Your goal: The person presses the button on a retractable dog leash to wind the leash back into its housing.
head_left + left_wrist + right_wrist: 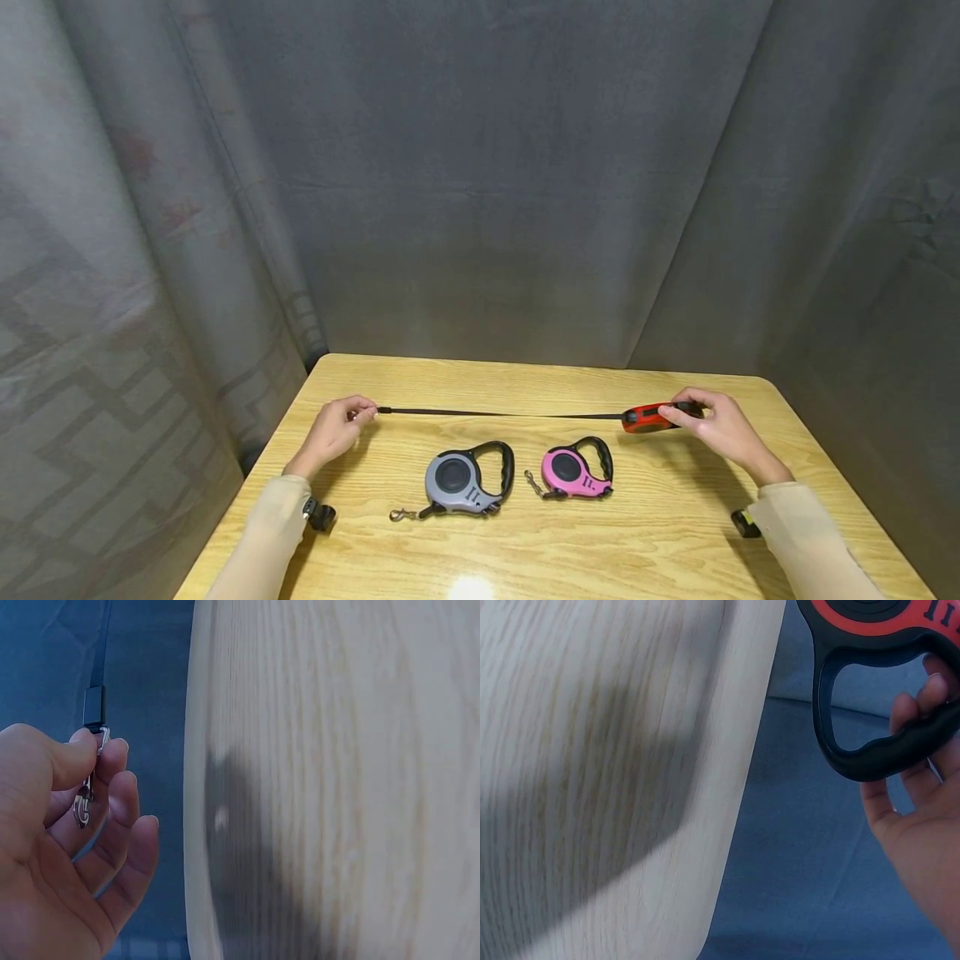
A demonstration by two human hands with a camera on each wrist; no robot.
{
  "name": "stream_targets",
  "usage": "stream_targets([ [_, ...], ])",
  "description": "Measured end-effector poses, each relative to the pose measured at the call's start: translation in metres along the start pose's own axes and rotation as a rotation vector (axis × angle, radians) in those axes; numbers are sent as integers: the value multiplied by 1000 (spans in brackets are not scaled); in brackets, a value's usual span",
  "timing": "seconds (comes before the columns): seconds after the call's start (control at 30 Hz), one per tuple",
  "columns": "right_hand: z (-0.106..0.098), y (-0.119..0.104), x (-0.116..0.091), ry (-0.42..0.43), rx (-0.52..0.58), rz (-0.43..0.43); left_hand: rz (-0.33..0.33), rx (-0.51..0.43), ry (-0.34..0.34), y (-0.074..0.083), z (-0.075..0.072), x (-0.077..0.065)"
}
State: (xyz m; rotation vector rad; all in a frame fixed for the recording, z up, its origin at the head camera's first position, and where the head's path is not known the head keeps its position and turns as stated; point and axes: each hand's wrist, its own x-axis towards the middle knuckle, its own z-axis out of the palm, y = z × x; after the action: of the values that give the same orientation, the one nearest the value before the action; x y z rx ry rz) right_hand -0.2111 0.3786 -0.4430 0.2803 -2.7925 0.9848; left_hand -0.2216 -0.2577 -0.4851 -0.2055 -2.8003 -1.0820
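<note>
A red and black retractable dog leash (647, 418) is held above the table by my right hand (723, 429), its fingers gripping the black handle (900, 754). From its case a black strap (480, 413) runs out nearly straight to the left. At the strap's far end my left hand (333, 433) pinches the metal snap hook (82, 806) between thumb and forefinger, just below the black end sleeve (94, 705). The other left fingers are loosely bent. Below the strap a grey retractable leash (453, 483) and a smaller pink one (564, 468) lie flat.
The wooden table (600, 550) carries both lying leashes, whose small metal hooks rest to their left, the grey one's hook (402, 515) nearer the front. Grey curtains (480, 183) stand behind the table and along both sides.
</note>
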Motion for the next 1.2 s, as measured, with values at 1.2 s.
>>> stream_targets([
  [1.2,7,-9,7,-3,36,-17,-19,-8,-11,7,9,2],
])
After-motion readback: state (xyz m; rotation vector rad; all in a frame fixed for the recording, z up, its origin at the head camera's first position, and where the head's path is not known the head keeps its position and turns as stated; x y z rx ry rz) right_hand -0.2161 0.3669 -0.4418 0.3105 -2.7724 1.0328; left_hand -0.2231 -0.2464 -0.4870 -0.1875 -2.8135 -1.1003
